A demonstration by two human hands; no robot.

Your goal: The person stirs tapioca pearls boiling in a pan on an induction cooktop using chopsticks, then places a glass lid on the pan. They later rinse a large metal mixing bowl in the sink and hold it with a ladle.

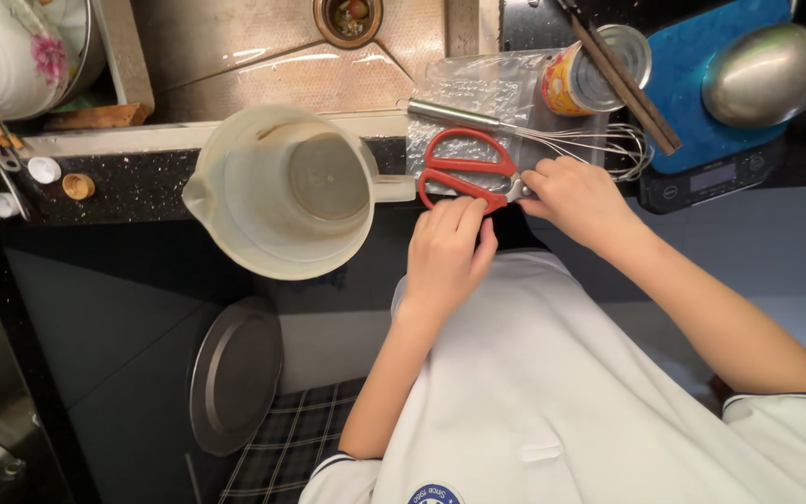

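Red-handled scissors point(464, 170) flat on counter edge, long axis left-right, blades toward right hand point(576, 194), which pinches blade end; left hand point(450, 252) fingertips rest on near handle loop, gripping nothing

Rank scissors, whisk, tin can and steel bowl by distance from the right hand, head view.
From the right hand:
1. Scissors: touching, just to its left.
2. Whisk: just above it on the counter.
3. Tin can: farther up, chopsticks across it.
4. Steel bowl: far upper right, on the blue scale.
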